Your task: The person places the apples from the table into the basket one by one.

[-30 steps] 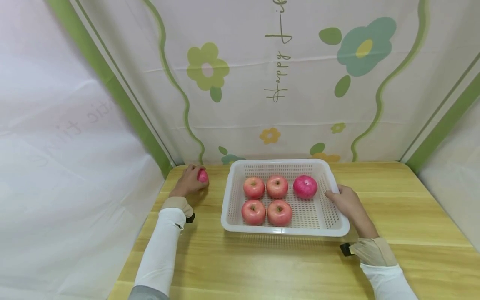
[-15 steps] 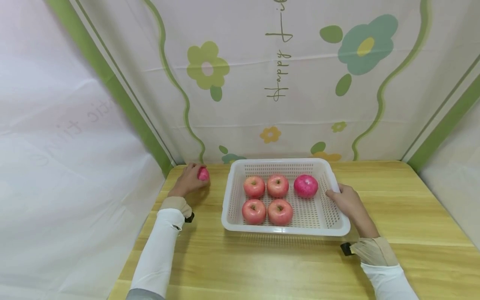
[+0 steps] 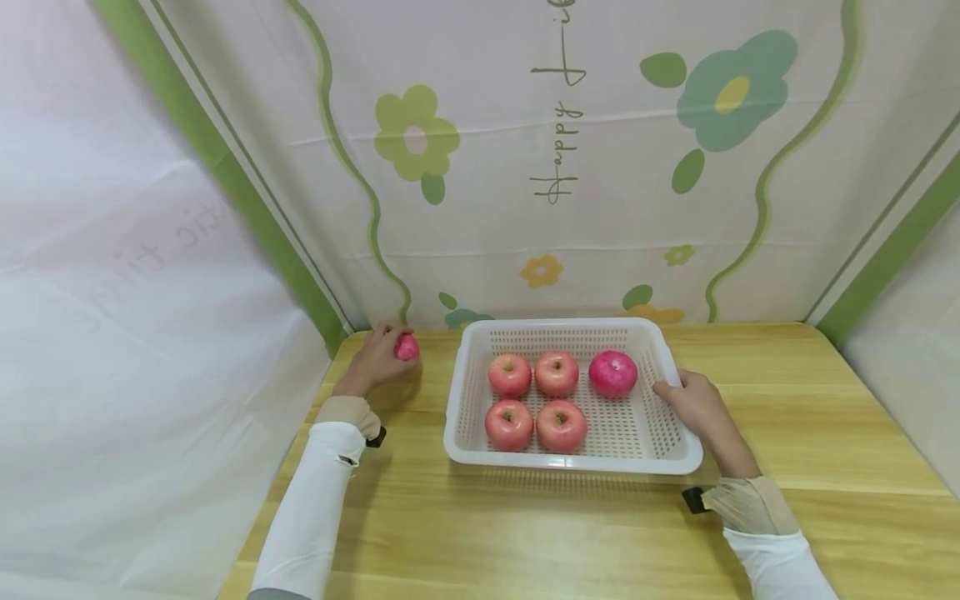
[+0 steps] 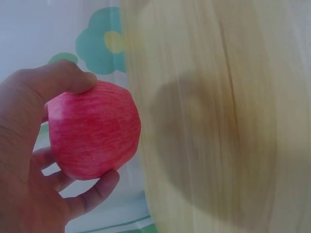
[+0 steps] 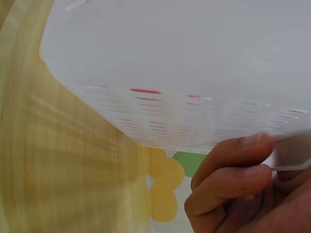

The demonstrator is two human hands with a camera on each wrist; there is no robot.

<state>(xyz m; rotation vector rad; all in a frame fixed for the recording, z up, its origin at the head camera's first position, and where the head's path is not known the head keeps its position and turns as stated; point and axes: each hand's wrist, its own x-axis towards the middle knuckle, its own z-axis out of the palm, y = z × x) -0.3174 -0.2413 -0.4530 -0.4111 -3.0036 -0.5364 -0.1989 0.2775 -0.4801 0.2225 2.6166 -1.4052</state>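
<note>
My left hand (image 3: 375, 362) holds a deep pink apple (image 4: 95, 128) over the table's back left corner, with the thumb on one side and fingers round the other. The apple's shadow falls on the wood beside it in the left wrist view. A white plastic basket (image 3: 525, 459) stands at the middle back. My right hand (image 3: 697, 408) grips its right rim, thumb inside and fingers curled on the outside (image 5: 228, 184). Inside the basket, paler red apples (image 3: 511, 375) sit in two rows at the left. A deep pink apple (image 3: 612, 374) lies in the back right part.
The wooden table (image 3: 555, 533) extends in front of the basket and to both sides. A white cloth backdrop (image 3: 480, 192) with printed flowers rises right behind the table's back edge. Cloth walls (image 3: 150, 350) close in on the left and right.
</note>
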